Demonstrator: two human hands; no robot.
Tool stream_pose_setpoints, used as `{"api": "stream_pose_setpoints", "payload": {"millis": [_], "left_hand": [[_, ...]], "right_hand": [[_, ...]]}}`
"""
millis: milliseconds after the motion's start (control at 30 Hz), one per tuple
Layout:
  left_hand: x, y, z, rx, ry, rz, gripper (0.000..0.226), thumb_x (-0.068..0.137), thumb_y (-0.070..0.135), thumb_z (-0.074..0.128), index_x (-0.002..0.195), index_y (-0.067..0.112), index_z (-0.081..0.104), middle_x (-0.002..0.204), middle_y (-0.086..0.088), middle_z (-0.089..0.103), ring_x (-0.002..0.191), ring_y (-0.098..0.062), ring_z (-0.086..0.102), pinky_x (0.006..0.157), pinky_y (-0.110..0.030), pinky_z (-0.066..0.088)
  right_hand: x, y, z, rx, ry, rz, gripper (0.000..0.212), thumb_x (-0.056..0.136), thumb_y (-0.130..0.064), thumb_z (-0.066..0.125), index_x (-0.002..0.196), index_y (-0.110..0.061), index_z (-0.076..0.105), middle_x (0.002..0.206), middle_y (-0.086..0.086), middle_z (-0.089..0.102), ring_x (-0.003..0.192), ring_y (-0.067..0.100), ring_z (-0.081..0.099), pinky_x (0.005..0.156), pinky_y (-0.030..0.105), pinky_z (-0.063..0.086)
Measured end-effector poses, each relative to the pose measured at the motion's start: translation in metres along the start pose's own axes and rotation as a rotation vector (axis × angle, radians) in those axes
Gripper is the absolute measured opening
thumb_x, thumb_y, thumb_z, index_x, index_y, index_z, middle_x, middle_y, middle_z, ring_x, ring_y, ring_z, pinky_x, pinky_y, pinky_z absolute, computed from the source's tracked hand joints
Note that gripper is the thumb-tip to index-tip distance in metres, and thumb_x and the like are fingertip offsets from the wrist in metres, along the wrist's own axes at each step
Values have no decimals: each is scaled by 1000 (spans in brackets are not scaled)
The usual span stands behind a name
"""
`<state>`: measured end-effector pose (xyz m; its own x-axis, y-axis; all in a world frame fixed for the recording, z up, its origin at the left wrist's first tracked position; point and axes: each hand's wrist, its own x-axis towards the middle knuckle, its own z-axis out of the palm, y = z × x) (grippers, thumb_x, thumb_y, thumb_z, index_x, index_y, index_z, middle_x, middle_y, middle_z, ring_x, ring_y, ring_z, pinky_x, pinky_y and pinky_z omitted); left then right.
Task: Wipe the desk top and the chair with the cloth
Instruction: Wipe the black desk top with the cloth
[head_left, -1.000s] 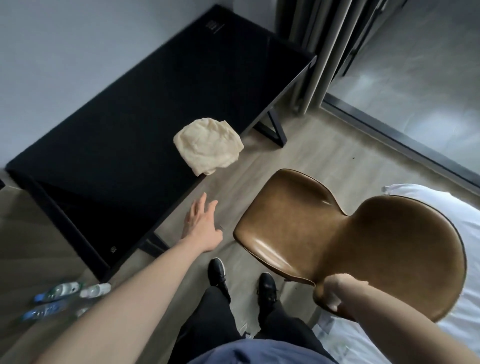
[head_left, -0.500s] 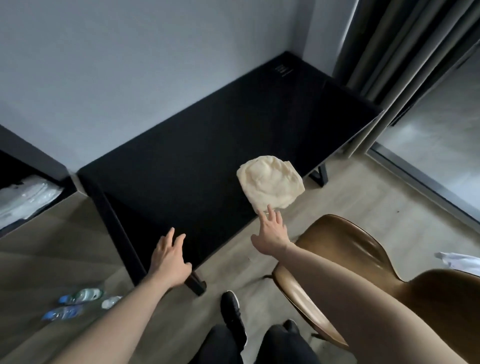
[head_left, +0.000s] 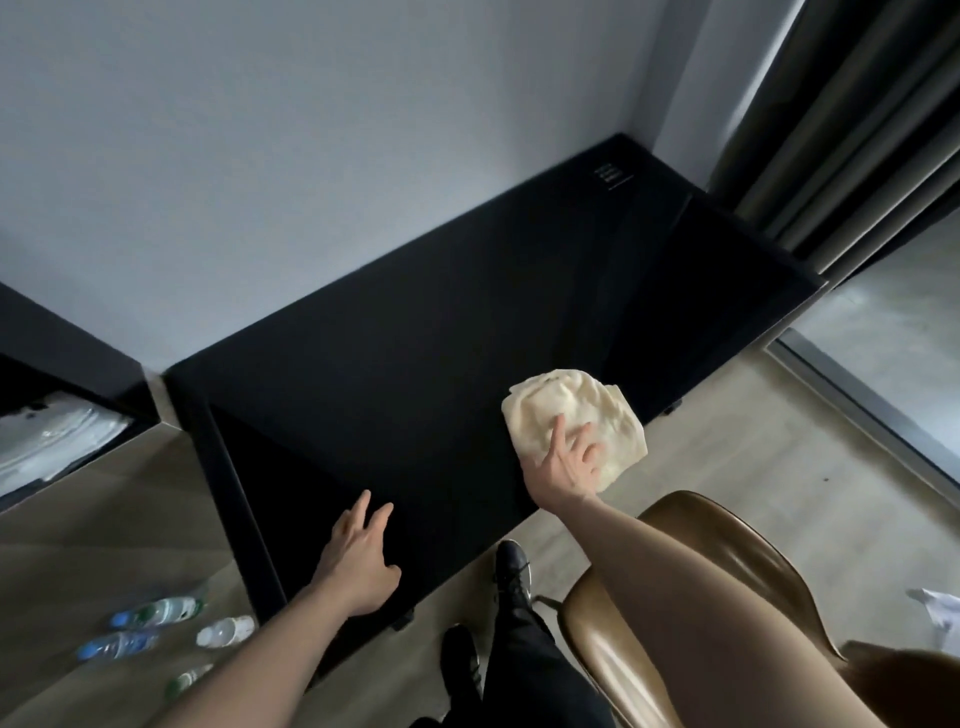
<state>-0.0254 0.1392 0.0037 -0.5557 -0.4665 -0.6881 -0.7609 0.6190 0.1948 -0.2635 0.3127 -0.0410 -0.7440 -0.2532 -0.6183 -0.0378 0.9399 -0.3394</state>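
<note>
Two hands over counter (head_left: 415, 389). Right hand (head_left: 569, 467) flat on cloth (head_left: 576, 415), fingers spread, pressing, not pinching. Cloth at near right edge, part overhanging. Left hand (head_left: 358, 558) spread, resting on near edge, well apart from cloth. Chair (head_left: 727, 571) just behind right arm.

Matt black desk top (head_left: 415, 374), crumpled soft cloth (head_left: 571, 400), glossy, seemingly leather chair (head_left: 613, 660)

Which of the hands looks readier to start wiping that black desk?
The right hand: its fingers already lie on the crumpled cream cloth at the black desk top's near edge. The left hand rests bare on the desk, away from the cloth.
</note>
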Motion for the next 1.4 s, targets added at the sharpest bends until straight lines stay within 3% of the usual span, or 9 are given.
{"api": "stream_pose_setpoints", "payload": {"millis": [300,533,1033,1400], "left_hand": [[74,94,-61,-21,-5,75,86,97,24,60,167,30,11,173,7,-17,161,-24,-7,122,-39,35],[124,136,-97,3,5,178,85,96,21,59,166,31,11,173,10,-17,161,-23,-8,117,-38,43],[195,208,-123,136,-54,258,87,97,24,60,167,31,8,172,6,-20,161,-29,-10,118,-40,41],[276,336,-136,218,-82,215,97,95,31,68,167,32,3,172,1,-21,160,-34,-10,120,-45,39]], "right_hand": [[61,-40,-13,109,-21,311,108,94,-81,44,160,-39,-31,166,20,-38,155,53,-26,119,81,5],[94,-19,-42,136,-17,285,109,93,-83,41,155,-42,-39,160,14,-50,151,50,-37,119,81,-3],[154,22,-139,194,-75,341,109,90,-87,38,156,-42,-37,159,10,-52,151,45,-41,122,75,-9],[254,66,-220,264,12,304,111,88,-82,42,160,-41,-31,158,9,-54,148,44,-45,112,75,-26]]}}
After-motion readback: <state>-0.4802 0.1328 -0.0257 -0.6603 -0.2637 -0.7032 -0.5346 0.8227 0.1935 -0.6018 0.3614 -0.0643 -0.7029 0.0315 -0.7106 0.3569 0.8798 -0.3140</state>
